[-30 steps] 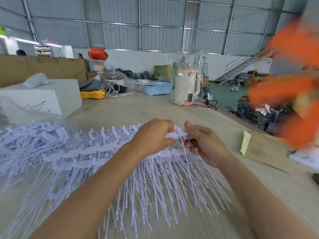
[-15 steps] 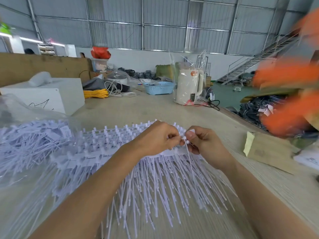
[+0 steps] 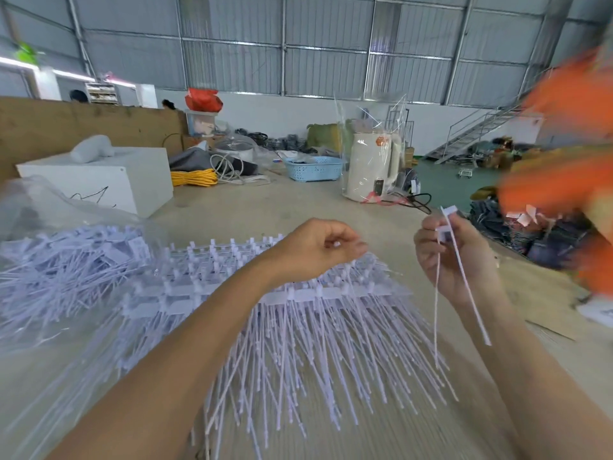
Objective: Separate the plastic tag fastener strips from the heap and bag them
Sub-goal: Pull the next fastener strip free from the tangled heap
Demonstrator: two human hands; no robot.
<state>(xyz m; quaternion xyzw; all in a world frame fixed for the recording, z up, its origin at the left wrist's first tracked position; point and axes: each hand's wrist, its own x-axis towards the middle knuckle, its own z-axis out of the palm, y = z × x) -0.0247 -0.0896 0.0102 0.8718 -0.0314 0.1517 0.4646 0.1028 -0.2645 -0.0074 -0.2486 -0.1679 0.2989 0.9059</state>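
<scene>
**Two fasteners pulled free, bag waiting at the left edge**

From the head camera, I judge I'm mid-separation. My right hand [image 3: 456, 260] is lifted off the table [image 3: 265, 210], fingers curled round the flat heads of two loose tag fasteners [image 3: 464, 280] whose thin tails hang down in front of my wrist. My left hand [image 3: 318, 249] hovers over the far right end of the fastener heap [image 3: 282, 327], fingertips drawn together; a small white bit shows between them, but I cannot tell whether it is pinched or simply lies behind. The heap lies in the middle of the table, its joined head bars toward the far side and its tails fanning toward the near edge.

Next, I reckon, the two freed pieces must go into the bag, which means carrying them across the heap without catching the tails, or passing them over to my left hand.

The clear plastic bag [image 3: 49, 227] lies at the table's left edge and already holds a loose tangle of the same white fasteners. Toward the far edge stand a blue basket [image 3: 313, 169], contents unclear, and a pale kettle [image 3: 371, 167] wrapped in clear film.
</scene>
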